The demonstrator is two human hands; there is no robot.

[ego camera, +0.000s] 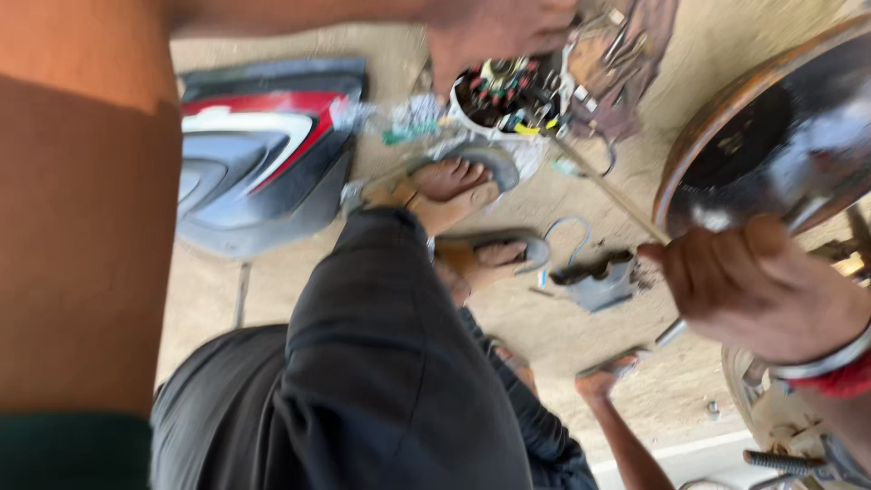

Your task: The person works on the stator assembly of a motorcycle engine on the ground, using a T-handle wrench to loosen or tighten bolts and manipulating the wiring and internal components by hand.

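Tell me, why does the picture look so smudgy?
Head view: motion blur smears everything, most on the right hand and the round metal drum; daylight glares pale on the drum's rim; the red-and-grey panel is soft too; the left hand is blurred.

Colours on the sandy ground

The body panel point(259, 150), far left, is black and grey with red and white stripes; the trousers point(381, 381) are black; the sandals point(490, 168) grey; the wheel drum point(780, 127), right, dark with a rust-brown rim; the bangle point(830, 363) silver over red.
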